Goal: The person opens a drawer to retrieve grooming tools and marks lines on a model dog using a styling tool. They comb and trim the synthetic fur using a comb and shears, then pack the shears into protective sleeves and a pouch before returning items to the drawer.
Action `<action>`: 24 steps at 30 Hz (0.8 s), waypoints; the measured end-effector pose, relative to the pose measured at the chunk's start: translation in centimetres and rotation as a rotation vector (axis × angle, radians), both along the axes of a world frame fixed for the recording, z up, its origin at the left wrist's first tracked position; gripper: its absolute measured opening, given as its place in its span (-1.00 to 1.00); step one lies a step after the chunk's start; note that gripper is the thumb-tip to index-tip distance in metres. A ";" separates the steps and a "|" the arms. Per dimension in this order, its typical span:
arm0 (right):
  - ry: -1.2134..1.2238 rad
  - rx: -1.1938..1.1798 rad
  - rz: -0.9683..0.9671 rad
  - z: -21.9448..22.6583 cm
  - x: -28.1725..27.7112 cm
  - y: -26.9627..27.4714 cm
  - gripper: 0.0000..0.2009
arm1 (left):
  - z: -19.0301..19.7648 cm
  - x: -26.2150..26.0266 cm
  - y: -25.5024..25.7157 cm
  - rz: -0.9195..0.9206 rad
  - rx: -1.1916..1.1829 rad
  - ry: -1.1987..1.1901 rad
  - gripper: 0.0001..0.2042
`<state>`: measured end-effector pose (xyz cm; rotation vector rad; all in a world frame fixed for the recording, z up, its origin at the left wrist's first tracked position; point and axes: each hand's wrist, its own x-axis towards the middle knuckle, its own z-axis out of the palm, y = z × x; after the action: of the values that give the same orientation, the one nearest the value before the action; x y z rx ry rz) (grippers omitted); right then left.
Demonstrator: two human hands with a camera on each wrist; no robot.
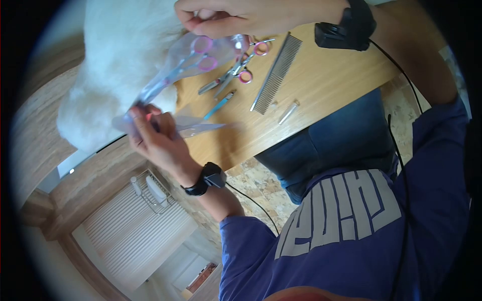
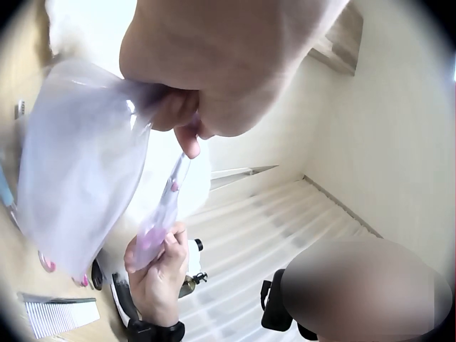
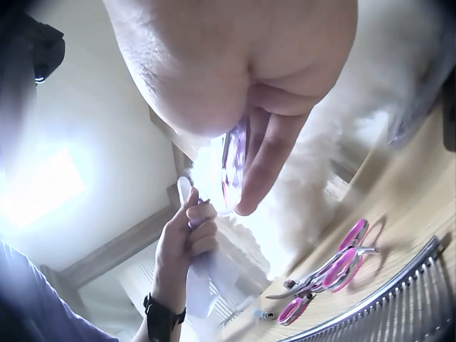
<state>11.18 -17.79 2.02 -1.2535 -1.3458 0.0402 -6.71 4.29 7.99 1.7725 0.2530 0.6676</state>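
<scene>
A pair of scissors (image 1: 178, 68) with pink finger rings lies inside a clear plastic pouch (image 1: 176, 48), stretched between both hands above the table. My right hand (image 1: 226, 17) pinches the pouch at the ring end; the left wrist view shows that hand (image 2: 160, 274) with thumb and fingers on it. At the blade end, my left hand (image 1: 158, 135) grips the pouch with curled fingers. A loose clear plastic sheet (image 2: 78, 157) spreads out from the left hand as well. Close behind the pouch is a white, fluffy, furry body (image 1: 120, 60).
On the wooden table (image 1: 321, 75) lie more pink-ringed scissors (image 3: 342, 267), a metal comb (image 1: 277, 72), a slim blue tool (image 1: 219, 105) and a small clear tube (image 1: 288, 113). Cables (image 1: 404, 210) run from both wrist cameras. A wire rack (image 1: 155, 193) is beyond the table.
</scene>
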 end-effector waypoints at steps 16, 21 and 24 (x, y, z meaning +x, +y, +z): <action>-0.082 -0.805 0.055 1.6 -1.6 -2.4 -0.69 | 3.4 2.0 -4.4 0.066 0.324 -0.171 -0.63; -0.281 -0.469 -0.017 -2.2 -0.8 -0.7 -0.76 | 5.1 0.9 -1.8 0.135 0.193 -0.313 -0.65; -0.295 -0.775 0.039 2.8 -0.5 -1.4 -0.79 | 4.6 -0.5 0.9 0.206 0.075 -0.334 -0.69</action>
<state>10.68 -19.16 4.78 -1.9313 -1.6826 0.4556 -7.17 5.17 12.55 1.6871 0.1844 1.1193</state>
